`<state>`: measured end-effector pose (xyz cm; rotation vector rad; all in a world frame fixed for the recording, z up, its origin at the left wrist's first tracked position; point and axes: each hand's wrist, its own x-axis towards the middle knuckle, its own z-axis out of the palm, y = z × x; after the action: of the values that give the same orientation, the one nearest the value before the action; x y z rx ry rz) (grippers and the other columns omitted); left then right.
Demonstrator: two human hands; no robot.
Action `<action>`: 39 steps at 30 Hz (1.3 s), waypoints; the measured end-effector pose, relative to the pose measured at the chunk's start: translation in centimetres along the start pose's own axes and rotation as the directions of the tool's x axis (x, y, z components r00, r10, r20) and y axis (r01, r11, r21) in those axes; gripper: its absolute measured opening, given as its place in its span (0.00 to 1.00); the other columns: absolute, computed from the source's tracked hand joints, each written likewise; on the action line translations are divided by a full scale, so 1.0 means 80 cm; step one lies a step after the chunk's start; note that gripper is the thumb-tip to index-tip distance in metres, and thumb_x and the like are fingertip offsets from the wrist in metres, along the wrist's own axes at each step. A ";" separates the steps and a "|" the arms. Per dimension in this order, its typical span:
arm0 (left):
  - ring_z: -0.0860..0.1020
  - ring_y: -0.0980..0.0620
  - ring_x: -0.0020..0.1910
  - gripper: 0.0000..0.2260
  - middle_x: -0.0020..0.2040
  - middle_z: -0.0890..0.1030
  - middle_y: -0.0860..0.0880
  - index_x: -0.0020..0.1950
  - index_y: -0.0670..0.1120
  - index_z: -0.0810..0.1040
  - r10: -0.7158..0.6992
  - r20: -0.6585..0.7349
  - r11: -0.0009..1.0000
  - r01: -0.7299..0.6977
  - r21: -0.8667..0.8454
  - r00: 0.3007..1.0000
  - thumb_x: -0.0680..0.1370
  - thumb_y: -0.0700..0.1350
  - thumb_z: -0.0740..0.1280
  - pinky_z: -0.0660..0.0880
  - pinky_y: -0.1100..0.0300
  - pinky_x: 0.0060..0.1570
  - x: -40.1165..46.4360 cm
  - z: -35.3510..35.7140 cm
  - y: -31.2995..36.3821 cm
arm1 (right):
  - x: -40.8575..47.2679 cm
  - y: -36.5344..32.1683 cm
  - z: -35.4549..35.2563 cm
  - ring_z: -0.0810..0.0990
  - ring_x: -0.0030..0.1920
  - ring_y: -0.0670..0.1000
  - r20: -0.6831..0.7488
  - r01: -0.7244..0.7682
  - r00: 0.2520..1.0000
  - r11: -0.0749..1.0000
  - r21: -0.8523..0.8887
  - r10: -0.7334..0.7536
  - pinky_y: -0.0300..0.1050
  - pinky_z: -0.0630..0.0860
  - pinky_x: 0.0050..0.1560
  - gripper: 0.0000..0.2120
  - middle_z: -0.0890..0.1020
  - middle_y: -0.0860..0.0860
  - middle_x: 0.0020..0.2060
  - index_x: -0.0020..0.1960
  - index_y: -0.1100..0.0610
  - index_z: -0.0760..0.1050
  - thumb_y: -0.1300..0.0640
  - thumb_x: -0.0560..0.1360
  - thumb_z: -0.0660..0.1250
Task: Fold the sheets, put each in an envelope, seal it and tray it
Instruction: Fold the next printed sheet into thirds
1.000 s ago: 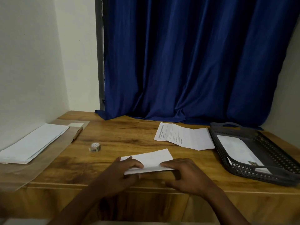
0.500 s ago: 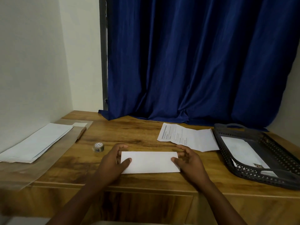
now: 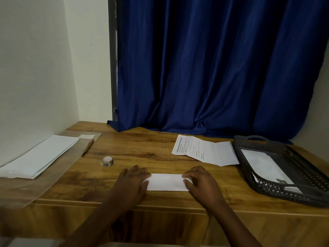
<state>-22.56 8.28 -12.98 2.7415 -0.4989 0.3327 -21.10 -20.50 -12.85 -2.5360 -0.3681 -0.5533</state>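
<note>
A folded white sheet point(image 3: 167, 181) lies flat near the front edge of the wooden table point(image 3: 142, 150). My left hand point(image 3: 132, 182) presses down on its left end, fingers spread over the paper. My right hand point(image 3: 202, 181) presses on its right end. A printed sheet with fold creases point(image 3: 204, 151) lies behind, to the right. The dark perforated tray point(image 3: 249, 168) at the right holds a white envelope point(image 3: 263, 164). A pile of white envelopes point(image 3: 39, 155) rests at the left on a clear plastic sleeve. A small roll of tape point(image 3: 107, 161) stands between them.
A pencil-like stick point(image 3: 89, 147) lies by the envelope pile. A blue curtain point(image 3: 213, 68) hangs behind the table and touches its back edge. White walls close off the left and far right. Bare wood shows between the tape roll and the printed sheet.
The folded sheet was tilted under my hands, then laid straight. Both hands have since slid inward onto its ends, so less paper shows.
</note>
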 end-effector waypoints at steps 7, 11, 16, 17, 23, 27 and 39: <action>0.44 0.51 0.82 0.42 0.83 0.49 0.49 0.83 0.51 0.50 0.086 0.192 0.974 -0.124 0.191 0.978 0.74 0.70 0.32 0.35 0.45 0.77 -0.012 0.009 0.061 | 0.000 0.001 0.005 0.76 0.54 0.44 -0.002 0.050 0.999 0.995 -0.087 -0.050 0.42 0.77 0.54 0.10 0.83 0.43 0.54 0.55 0.46 0.85 0.51 0.78 0.66; 0.42 0.50 0.82 0.43 0.83 0.45 0.49 0.83 0.50 0.46 0.087 0.218 0.966 -0.135 0.219 0.972 0.75 0.76 0.38 0.38 0.45 0.79 -0.012 0.014 0.061 | -0.003 -0.008 0.000 0.76 0.56 0.44 0.009 0.051 0.999 0.983 -0.179 -0.050 0.44 0.75 0.58 0.12 0.83 0.43 0.57 0.58 0.45 0.83 0.50 0.79 0.64; 0.47 0.47 0.82 0.45 0.83 0.48 0.47 0.83 0.48 0.49 0.140 0.160 0.960 -0.174 0.221 0.977 0.75 0.77 0.39 0.41 0.42 0.78 -0.015 0.020 0.056 | -0.009 -0.068 0.010 0.74 0.66 0.44 0.090 0.169 0.983 0.978 -0.123 -0.159 0.45 0.67 0.72 0.18 0.79 0.43 0.66 0.70 0.46 0.74 0.49 0.82 0.56; 0.48 0.46 0.82 0.43 0.83 0.50 0.47 0.83 0.48 0.51 0.159 0.137 0.959 -0.186 0.214 0.978 0.77 0.74 0.41 0.42 0.42 0.77 -0.015 0.021 0.054 | -0.011 -0.081 0.016 0.71 0.70 0.44 0.163 0.197 0.970 0.976 -0.096 -0.180 0.47 0.63 0.75 0.20 0.75 0.44 0.70 0.73 0.46 0.70 0.49 0.83 0.54; 0.44 0.49 0.82 0.51 0.83 0.47 0.48 0.83 0.49 0.47 0.150 0.187 0.962 -0.187 0.197 0.971 0.70 0.81 0.41 0.36 0.49 0.76 -0.014 0.013 0.052 | -0.017 -0.086 0.024 0.46 0.81 0.44 0.464 0.093 0.885 0.988 -0.121 -0.027 0.48 0.42 0.80 0.34 0.50 0.46 0.82 0.83 0.48 0.47 0.35 0.81 0.40; 0.42 0.50 0.82 0.58 0.83 0.43 0.48 0.83 0.48 0.43 0.037 0.226 0.964 -0.094 0.249 0.973 0.63 0.83 0.41 0.39 0.49 0.79 -0.021 0.003 0.045 | -0.018 -0.065 0.007 0.44 0.82 0.47 0.461 0.072 0.886 0.972 -0.226 0.042 0.51 0.42 0.80 0.50 0.48 0.46 0.82 0.83 0.48 0.45 0.26 0.66 0.30; 0.44 0.49 0.82 0.53 0.83 0.45 0.48 0.83 0.49 0.46 0.082 0.148 0.964 -0.116 0.238 0.986 0.68 0.82 0.45 0.38 0.52 0.77 -0.047 0.000 0.012 | -0.043 -0.055 -0.006 0.48 0.82 0.47 0.419 0.104 0.908 0.955 -0.277 0.023 0.51 0.44 0.80 0.43 0.50 0.45 0.82 0.82 0.45 0.49 0.23 0.74 0.41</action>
<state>-26.31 8.59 -13.79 3.0010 -0.6745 0.2456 -25.89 -17.60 -12.17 -2.9412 -0.5251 -0.0676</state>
